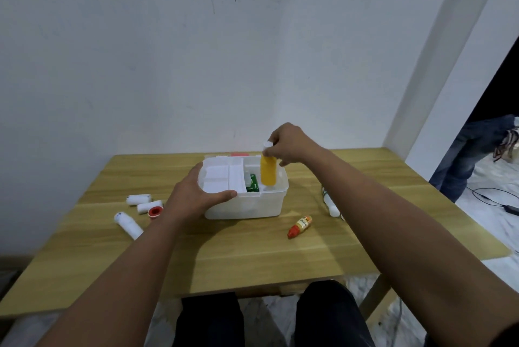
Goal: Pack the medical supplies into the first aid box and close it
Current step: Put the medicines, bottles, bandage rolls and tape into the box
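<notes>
— What is the right hand (286, 144) doing?
— It pinches the top of a yellow bottle (268, 175), which stands upright with its base down in the right compartment of the box (252, 207).
— And the left hand (193, 195)?
— It grips the box's near-left corner, thumb along the front rim. The open box sits mid-surface (252, 259).
— Around the box?
— Bandage rolls (137, 199) and a red tape roll (155, 211) at 9 o'clock, a small orange bottle (300, 226) at 5 o'clock, a white tube (331, 206) at 3 o'clock.

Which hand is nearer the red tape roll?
Left. The left hand grips the box beside the red tape roll; the right hand holds the yellow bottle over its far side.
</notes>
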